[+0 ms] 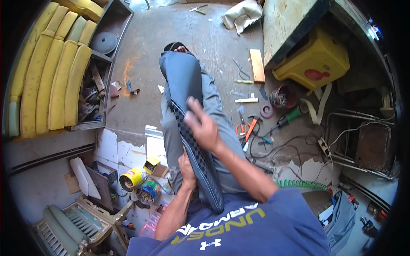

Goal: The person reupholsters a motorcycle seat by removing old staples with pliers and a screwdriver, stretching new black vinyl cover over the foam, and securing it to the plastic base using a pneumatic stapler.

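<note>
Across my lap lies a long motorcycle seat [183,72] with a dark grey cover. A checkered strip and a stitched, quilted section run along it toward my chest. My left hand [186,167] is closed round the seat's left edge, with some of its fingers hidden behind it. Over the middle of the seat is my right hand [201,127], its fingers stretched out and slightly apart, holding nothing. Whether its palm touches the cover I cannot tell.
Right of my legs lie pliers [242,127], an orange-handled hammer [252,128], a tape roll [266,112], a green power tool [292,115] and cables. A yellow stool [314,62] lies beyond. At left are yellow foam pads [55,72], open tins [131,179] and a metal machine [77,228].
</note>
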Available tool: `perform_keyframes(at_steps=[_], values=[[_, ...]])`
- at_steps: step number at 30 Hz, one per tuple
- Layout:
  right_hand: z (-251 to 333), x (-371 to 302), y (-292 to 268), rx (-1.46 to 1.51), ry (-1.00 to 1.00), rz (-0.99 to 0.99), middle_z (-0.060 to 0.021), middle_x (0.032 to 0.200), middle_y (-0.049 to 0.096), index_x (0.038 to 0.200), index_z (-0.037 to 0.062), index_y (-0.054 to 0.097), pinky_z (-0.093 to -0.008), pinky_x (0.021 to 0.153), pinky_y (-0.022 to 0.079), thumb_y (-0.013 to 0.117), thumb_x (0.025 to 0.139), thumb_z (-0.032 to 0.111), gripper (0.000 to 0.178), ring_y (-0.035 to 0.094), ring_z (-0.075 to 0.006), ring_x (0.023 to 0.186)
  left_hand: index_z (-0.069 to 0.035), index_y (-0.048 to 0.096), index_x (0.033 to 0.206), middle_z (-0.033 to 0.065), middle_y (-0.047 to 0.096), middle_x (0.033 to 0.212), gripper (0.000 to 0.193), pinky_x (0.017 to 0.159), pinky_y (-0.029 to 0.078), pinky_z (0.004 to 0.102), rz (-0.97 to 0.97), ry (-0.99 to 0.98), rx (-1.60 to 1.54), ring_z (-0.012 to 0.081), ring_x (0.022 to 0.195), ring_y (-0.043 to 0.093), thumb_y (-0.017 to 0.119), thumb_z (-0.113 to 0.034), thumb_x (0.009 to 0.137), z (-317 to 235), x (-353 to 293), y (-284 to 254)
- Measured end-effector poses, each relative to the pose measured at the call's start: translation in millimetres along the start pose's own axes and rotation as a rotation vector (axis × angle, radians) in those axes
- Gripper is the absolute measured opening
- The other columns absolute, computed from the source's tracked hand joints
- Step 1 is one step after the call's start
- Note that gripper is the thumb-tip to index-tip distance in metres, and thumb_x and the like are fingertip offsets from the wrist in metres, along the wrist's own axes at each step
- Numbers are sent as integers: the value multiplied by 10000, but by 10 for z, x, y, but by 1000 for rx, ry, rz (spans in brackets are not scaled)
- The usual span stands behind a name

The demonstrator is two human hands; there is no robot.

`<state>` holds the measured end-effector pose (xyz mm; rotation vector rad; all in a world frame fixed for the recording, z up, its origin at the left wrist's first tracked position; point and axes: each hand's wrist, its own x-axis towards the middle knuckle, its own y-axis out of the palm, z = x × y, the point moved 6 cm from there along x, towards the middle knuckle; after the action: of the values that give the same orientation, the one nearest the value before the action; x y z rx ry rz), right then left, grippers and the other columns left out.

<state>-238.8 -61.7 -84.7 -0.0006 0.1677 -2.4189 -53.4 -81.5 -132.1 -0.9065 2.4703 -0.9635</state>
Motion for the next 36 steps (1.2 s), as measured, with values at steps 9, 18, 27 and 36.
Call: perform_keyframes(at_steps=[9,18,27,36], values=[[-873,142,616,-24,146,170,-270,1710,40,1669,117,78,-640,1231,104,340,1010,729,937,29,-481,1573,20,687,1161,125,725,851,308,718,522,450,-136,325,151,331,747,704,634,-72,872,46,-161,-78],[411,-576,185,-196,-113,451,-168,1714,197,1608,130,367,-636,1238,117,580,948,654,869,107,-405,1589,14,673,966,81,680,736,325,628,490,392,-129,265,74,236,642,639,484,-249,997,-109,-56,23],[-504,-482,-922,77,244,-333,-187,1387,622,1406,-27,562,-370,1098,467,644,1022,250,480,606,-253,1270,20,643,767,37,631,613,677,529,454,327,-171,133,-36,132,522,565,310,-439,1139,-290,117,-112],[-3281,-2850,-2124,-1048,1031,380,-279,1205,694,1295,-18,618,-527,999,526,564,971,282,445,669,-433,1148,4,618,740,12,593,602,639,514,408,308,-73,-252,-414,99,527,521,336,-403,1144,-317,197,-1]])
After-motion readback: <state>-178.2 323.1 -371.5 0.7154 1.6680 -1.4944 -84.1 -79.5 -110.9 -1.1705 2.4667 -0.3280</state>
